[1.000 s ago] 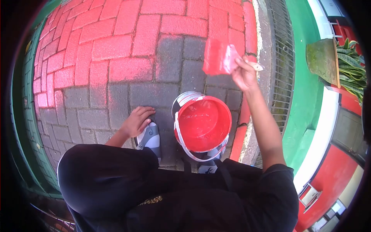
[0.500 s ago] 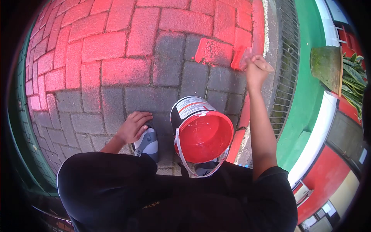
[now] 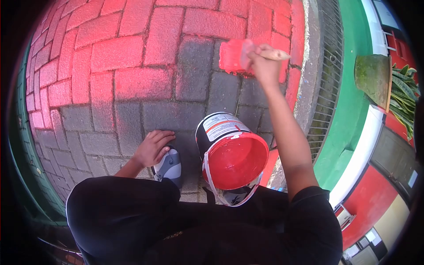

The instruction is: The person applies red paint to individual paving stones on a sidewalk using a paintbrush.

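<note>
My right hand (image 3: pixel 265 68) is closed around a paintbrush (image 3: pixel 276 54) with a pale wooden handle. Its bristles press on a paver covered in wet red paint (image 3: pixel 232 56); motion blurs the brush head. My left hand (image 3: pixel 152 148) lies by the toe of a grey and white shoe (image 3: pixel 170 164), fingers stretched out and holding nothing. Between my feet a paint bucket (image 3: pixel 237 161) leans towards me, its inside coated red and its white handle hanging down at the front.
Grey pavers (image 3: pixel 172 115) lie nearest me, with red-painted pavers (image 3: pixel 110 53) beyond. A metal drain grate (image 3: pixel 327 84) runs along the right, beside a green ledge (image 3: pixel 351 79). There stands a mossy planter (image 3: pixel 372 81) with long-leafed plants (image 3: pixel 404 95).
My right hand has swept the paintbrush left from the red edge strip onto the paver, where the red coat now looks fuller. My left hand stays in place.
</note>
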Available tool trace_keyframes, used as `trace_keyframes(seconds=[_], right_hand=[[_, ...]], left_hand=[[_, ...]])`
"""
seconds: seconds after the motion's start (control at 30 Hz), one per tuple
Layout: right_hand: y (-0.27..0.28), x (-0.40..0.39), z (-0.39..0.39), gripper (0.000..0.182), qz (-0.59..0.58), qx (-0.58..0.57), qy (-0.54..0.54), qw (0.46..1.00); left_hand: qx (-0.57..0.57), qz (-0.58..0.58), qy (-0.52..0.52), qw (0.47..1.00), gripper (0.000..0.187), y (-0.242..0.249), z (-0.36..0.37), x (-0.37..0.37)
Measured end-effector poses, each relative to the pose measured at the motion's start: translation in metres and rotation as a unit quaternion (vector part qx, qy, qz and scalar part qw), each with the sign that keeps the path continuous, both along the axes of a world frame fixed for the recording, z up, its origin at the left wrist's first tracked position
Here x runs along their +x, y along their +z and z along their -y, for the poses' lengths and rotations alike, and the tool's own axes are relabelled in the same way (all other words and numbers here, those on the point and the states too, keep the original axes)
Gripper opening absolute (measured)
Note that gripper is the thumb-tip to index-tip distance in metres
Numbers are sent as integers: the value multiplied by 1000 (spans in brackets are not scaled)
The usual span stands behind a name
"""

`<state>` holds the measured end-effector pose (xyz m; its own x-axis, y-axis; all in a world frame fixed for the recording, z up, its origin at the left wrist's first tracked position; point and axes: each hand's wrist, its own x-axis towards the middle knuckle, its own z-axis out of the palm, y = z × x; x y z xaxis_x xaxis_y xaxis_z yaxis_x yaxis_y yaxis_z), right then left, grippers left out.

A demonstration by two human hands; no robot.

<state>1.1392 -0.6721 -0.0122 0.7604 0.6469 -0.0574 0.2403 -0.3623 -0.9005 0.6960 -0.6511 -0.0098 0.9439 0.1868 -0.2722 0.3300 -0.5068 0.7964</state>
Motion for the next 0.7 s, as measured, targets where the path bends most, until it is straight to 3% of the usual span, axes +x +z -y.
trace_keyframes(seconds=[0.1, 0.17, 0.2, 0.27, 0.3, 0.37, 0.4, 0.43, 0.47, 0.5, 0.53, 0.6, 0.63, 0.7], right_hand=[[31, 22, 27, 23, -69, -23, -59, 996], [36, 37, 40, 13, 87, -86, -84, 989], [32, 39, 42, 13, 89, -86, -86, 989], [20, 35, 34, 10, 283, -63, -15, 957], [0, 30, 28, 12, 309, -3, 31, 951], [19, -24, -5, 20, 177, -88, 52, 979], [14, -47, -23, 25, 160, 36, 70, 984], [15, -61, -37, 31, 137, 39, 123, 982], [19, -72, -51, 23, 118, 7, 150, 982], [16, -81, -64, 15, 78, 84, 165, 980], [15, -82, -70, 15, 86, 86, 152, 981], [18, -83, -72, 10, -38, 80, 185, 979], [23, -73, -58, 8, 25, 43, 179, 983], [0, -46, -23, 7, -103, 85, 91, 987]], left_hand=[[4, -5, 2, 1000, 42, -1, 1, -2], [-1, 3, 0, 1000, 42, -1, 0, -2], [-1, 5, -1, 1000, 42, -1, 0, -2], [-3, 0, 1, 1000, 42, -1, 1, -2], [-1, 2, -3, 1000, 42, -1, 1, -2], [-3, -3, -3, 1000, 43, 1, 0, 0], [2, 2, -14, 1000, 43, 0, 0, -1], [-1, 0, -9, 1000, 43, -2, 1, -2], [-3, 0, -5, 1000, 43, -3, 2, -2], [1, -5, -4, 1000, 43, -2, 2, 0], [6, 1, -19, 1000, 43, -1, 2, 1], [1, 0, 3, 1000, 42, 0, 4, 3], [3, 1, 4, 1000, 42, 2, 4, 4], [8, 1, -3, 1000, 42, -1, 4, 2]])
